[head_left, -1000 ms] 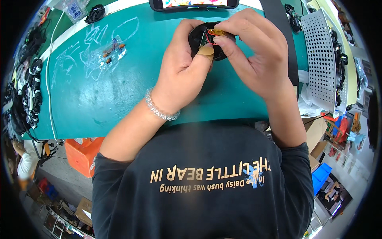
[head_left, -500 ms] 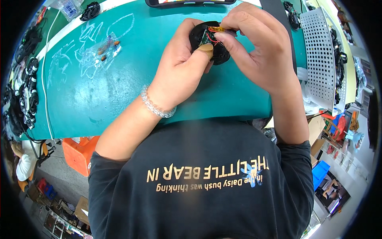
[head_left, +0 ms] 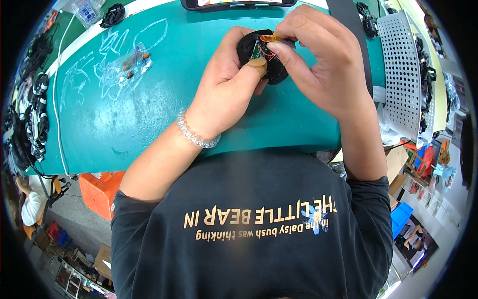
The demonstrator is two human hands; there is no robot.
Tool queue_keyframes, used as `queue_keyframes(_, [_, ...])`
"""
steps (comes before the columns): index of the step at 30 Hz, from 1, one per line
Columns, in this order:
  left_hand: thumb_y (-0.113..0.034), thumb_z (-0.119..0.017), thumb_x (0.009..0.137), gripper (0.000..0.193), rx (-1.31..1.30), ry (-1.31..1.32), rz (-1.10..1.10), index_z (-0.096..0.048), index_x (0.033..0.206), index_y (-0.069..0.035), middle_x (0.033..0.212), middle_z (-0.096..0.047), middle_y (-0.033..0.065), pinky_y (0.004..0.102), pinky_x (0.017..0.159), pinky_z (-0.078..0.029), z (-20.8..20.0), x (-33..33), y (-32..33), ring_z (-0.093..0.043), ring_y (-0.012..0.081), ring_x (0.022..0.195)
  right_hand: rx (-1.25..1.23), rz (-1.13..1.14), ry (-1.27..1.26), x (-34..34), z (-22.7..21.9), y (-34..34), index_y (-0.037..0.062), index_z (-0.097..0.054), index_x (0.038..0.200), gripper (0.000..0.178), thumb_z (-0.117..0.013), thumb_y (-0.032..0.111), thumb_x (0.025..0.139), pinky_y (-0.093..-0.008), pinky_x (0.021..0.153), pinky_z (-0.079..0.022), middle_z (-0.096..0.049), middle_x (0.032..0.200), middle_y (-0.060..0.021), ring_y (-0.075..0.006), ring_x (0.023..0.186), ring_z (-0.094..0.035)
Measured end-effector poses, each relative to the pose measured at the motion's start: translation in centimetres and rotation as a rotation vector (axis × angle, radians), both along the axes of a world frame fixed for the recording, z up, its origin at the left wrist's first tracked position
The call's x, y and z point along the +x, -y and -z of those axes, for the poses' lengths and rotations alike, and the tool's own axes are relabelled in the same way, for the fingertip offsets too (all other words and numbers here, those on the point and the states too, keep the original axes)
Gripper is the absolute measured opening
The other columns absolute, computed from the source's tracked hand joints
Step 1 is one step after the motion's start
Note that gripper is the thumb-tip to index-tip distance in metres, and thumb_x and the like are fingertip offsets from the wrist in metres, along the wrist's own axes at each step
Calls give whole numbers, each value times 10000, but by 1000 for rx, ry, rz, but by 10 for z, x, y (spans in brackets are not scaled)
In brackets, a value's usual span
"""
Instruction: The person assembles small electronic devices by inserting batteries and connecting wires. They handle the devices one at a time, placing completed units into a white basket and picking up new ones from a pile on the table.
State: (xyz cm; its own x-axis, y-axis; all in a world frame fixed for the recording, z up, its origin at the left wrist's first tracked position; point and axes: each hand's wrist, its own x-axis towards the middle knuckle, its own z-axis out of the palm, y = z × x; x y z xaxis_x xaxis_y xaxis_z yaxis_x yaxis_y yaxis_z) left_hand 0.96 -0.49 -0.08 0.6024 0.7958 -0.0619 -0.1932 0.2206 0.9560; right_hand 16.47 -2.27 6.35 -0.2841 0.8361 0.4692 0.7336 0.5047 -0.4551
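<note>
Above the far middle of the green table, my left hand (head_left: 226, 82) is closed around a round black plastic housing (head_left: 247, 44). Its thumb, wearing a tan finger cot (head_left: 258, 65), presses on the inside. A green circuit board (head_left: 259, 50) with thin red wires (head_left: 271, 51) shows in the opened housing. My right hand (head_left: 318, 55) pinches a small yellow-taped battery-like part (head_left: 270, 38) between thumb and forefinger at the housing's upper right. Its far end is hidden by the fingers.
A clear plastic bag (head_left: 132, 65) with small orange-brown pieces lies on the green table (head_left: 114, 129). A perforated white metal basket (head_left: 398, 70) stands at the right edge. Black cable bundles (head_left: 37, 104) line the left, and a dark-framed device (head_left: 239, 4) sits at the back.
The housing has tilted slightly and shifted a little toward me. My right fingers have moved slightly with the yellow-taped part, still pinching it.
</note>
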Motion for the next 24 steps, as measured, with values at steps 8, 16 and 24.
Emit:
queue_keyframes(8, [-60,-434,843,230,-8,-13,11,-438,1072,-33,802,-517,25,184,486,-349,1,1,-1,-445,57,554,31,-10,-5,2,6,-1,8,-547,749,87,-620,33,709,-364,555,-418,-503,699,-124,-301,640,-521])
queue_keyframes(16, [-115,-447,852,243,-7,-94,73,-440,1089,-60,937,-513,2,184,639,-449,5,-1,-4,-504,53,787,117,-71,143,10,20,-2,29,-562,801,153,-645,21,672,-327,599,-454,-554,767,-77,-259,711,-558])
queue_keyframes(24, [-122,-449,849,266,-98,-95,60,-434,1108,-66,979,-510,2,222,722,-454,6,0,-5,-505,67,885,112,-114,136,17,29,-10,47,-531,778,155,-642,41,670,-348,597,-451,-529,757,-71,-265,711,-549])
